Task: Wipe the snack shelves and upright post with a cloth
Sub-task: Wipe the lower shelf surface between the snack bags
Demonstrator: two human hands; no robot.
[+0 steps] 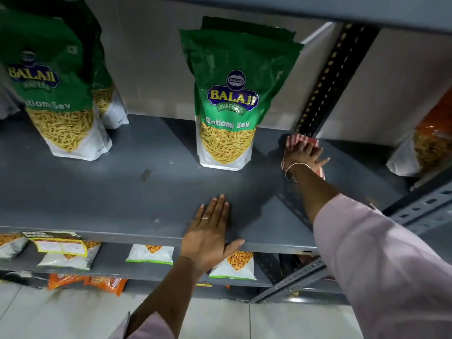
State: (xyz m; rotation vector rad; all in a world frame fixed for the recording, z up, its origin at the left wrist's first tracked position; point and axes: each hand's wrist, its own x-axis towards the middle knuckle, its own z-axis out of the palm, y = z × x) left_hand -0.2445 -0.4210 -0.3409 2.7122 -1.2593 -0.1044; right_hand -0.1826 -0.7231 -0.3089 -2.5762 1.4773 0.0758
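Observation:
A grey metal shelf [122, 192] runs across the view. My right hand [302, 155] presses a red-and-white striped cloth [297, 138] flat on the shelf's back right, at the foot of the dark perforated upright post [335, 77]. Most of the cloth is hidden under the hand. My left hand [212, 231] lies flat and open on the shelf's front edge, holding nothing. A green Ratlami Sev bag [230, 99] stands just left of the cloth.
Two more green snack bags [56, 94] stand at the left. An orange bag [430, 143] stands right of the post. A small smudge [146, 173] marks the shelf's middle. Lower shelves [117, 263] hold several snack packets. A slotted grey front post [420, 209] crosses at right.

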